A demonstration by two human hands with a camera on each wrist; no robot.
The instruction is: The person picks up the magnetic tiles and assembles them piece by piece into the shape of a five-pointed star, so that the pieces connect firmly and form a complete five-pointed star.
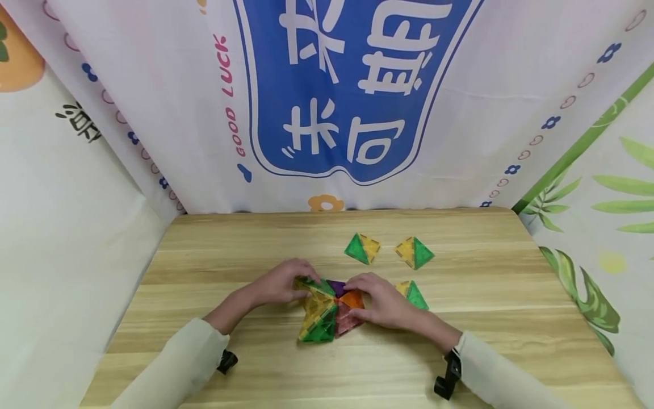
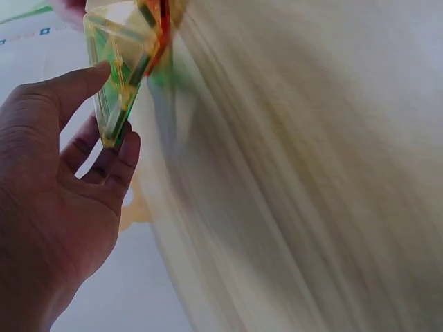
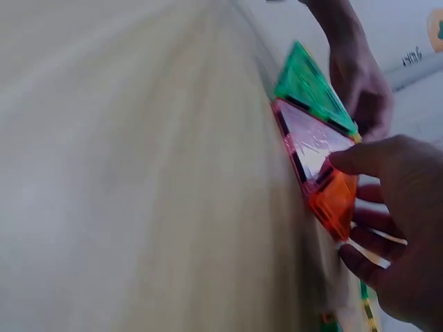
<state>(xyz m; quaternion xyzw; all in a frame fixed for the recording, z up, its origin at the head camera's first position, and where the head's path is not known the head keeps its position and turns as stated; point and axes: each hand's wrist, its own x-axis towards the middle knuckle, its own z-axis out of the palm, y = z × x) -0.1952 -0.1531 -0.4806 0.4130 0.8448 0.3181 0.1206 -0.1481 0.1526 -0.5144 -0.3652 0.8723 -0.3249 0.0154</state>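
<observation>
Translucent magnetic tiles in yellow, green, purple, orange and pink are joined into a raised shape (image 1: 321, 311) near the middle of the table. On its left side my left hand (image 1: 280, 282) pinches a yellow tile (image 2: 118, 76) between thumb and fingers, with green showing behind it. From the right, my right hand (image 1: 383, 301) grips the shape at the orange tile (image 3: 336, 204), its thumb against the pink tile (image 3: 311, 142). A green tile (image 3: 311, 83) stands beyond the pink one. The purple tile (image 1: 337, 288) is partly hidden behind my right fingers.
Two flat green-and-yellow tile pairs lie farther back, a left pair (image 1: 363, 248) and a right pair (image 1: 415, 253). A third pair (image 1: 413, 294) lies just behind my right hand. The wooden table (image 1: 230, 238) ends at a printed cloth (image 1: 204, 187) hanging behind it.
</observation>
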